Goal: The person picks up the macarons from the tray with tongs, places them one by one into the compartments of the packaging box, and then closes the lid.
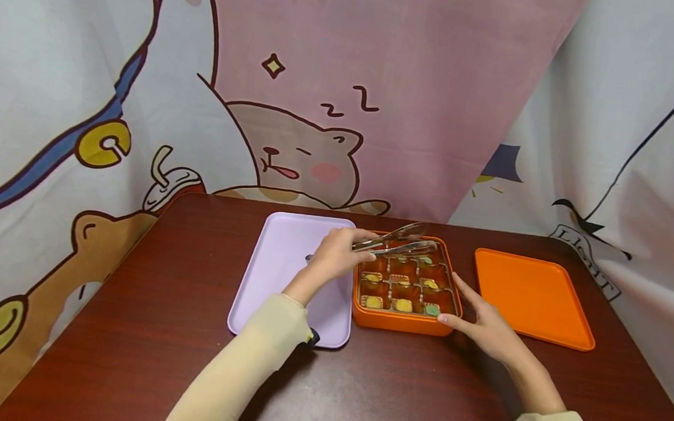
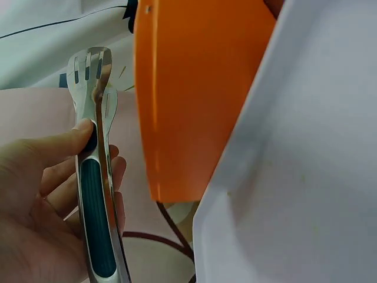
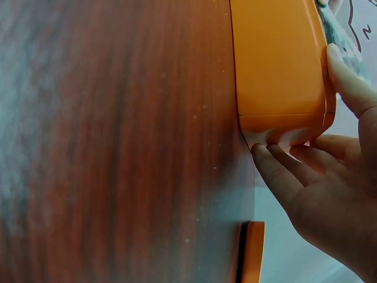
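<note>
Dark reddish-brown wooden counter (image 1: 147,328) is carrying three things, all sitting flat on it. Lilac tray (image 1: 276,278) is lying left of centre, its long side running away from the camera. Orange box (image 1: 400,320) with a grid of compartments is sitting just beside the tray on its right, edges nearly touching; small yellow and green pieces are lying in the compartments. Orange lid (image 1: 533,296) is lying flat further right, apart from the box, a strip of bare wood showing between them. In the right wrist view the box wall (image 3: 277,65) is resting directly on the counter surface (image 3: 118,147).
</note>
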`<state>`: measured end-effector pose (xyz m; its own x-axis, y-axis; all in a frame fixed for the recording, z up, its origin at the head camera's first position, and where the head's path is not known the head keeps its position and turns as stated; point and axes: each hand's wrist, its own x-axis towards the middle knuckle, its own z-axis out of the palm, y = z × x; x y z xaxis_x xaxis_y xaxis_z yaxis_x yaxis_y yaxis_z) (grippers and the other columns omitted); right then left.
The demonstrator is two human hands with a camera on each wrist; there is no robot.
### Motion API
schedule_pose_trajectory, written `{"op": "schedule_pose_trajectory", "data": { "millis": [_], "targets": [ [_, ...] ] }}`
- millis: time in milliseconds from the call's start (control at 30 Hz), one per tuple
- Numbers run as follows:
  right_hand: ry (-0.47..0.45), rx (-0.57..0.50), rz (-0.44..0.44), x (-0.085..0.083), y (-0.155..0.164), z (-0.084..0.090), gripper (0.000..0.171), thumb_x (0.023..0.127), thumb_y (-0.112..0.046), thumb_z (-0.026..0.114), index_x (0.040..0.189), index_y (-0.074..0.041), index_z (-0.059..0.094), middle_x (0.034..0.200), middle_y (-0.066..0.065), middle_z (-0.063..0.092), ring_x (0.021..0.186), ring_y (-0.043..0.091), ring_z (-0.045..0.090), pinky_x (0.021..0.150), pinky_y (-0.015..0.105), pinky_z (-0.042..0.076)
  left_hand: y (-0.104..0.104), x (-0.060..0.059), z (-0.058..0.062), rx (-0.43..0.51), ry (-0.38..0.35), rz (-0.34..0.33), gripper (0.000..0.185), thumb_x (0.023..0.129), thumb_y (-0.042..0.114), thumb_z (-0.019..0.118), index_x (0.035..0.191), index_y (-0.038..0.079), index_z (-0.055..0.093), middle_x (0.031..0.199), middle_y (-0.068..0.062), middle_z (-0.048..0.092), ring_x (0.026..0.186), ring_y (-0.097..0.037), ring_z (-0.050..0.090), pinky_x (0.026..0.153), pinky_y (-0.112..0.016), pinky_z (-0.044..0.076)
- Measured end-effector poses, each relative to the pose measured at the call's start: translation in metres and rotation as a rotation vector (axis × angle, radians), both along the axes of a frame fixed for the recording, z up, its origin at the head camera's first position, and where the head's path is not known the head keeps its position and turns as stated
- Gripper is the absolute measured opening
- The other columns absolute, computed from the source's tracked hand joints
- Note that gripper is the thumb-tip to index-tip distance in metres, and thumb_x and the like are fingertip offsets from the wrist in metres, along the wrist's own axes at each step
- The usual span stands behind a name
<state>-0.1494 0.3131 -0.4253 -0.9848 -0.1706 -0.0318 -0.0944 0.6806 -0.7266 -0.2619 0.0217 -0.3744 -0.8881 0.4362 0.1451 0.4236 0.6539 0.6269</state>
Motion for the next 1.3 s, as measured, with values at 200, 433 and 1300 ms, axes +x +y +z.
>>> {"op": "schedule_pose_trajectory", "data": {
  "millis": [200, 433, 1300],
  "targets": [
    [-0.005, -0.001, -0.003, 0.0, 0.001, -0.001, 0.09, 0.086, -0.039, 0.067, 0.153, -0.019, 0.01, 0.153, 0.023, 0.02, 0.134, 0.052, 0.022, 0.096, 0.071, 0.022, -0.025, 0.008, 0.001, 0.051, 0.01, 0.0, 0.041, 0.081, 0.026, 0.074, 0.121, 0.02, 0.065, 0.122, 0.0, 0.064, 0.114, -0.018, 0.057, 0.095, -0.035, 0.044],
    [-0.005, 0.005, -0.001, -0.001, 0.001, -0.001, 0.089, 0.086, -0.038, 0.066, 0.153, -0.02, 0.01, 0.153, 0.024, 0.019, 0.134, 0.052, 0.022, 0.096, 0.071, 0.022, -0.063, 0.016, -0.004, 0.102, 0.046, 0.056, 0.039, 0.078, 0.025, 0.077, 0.116, 0.02, 0.069, 0.106, 0.002, 0.071, 0.087, -0.016, 0.062, 0.079, -0.034, 0.047],
    [-0.009, -0.006, -0.005, 0.0, 0.0, -0.001, 0.089, 0.087, -0.038, 0.066, 0.153, -0.02, 0.009, 0.153, 0.025, 0.02, 0.134, 0.052, 0.021, 0.096, 0.071, 0.022, -0.18, 0.038, -0.038, 0.076, 0.019, 0.293, 0.04, 0.075, 0.02, 0.079, 0.113, 0.012, 0.069, 0.107, -0.01, 0.07, 0.094, -0.022, 0.065, 0.072, -0.034, 0.047]
  ]
}}
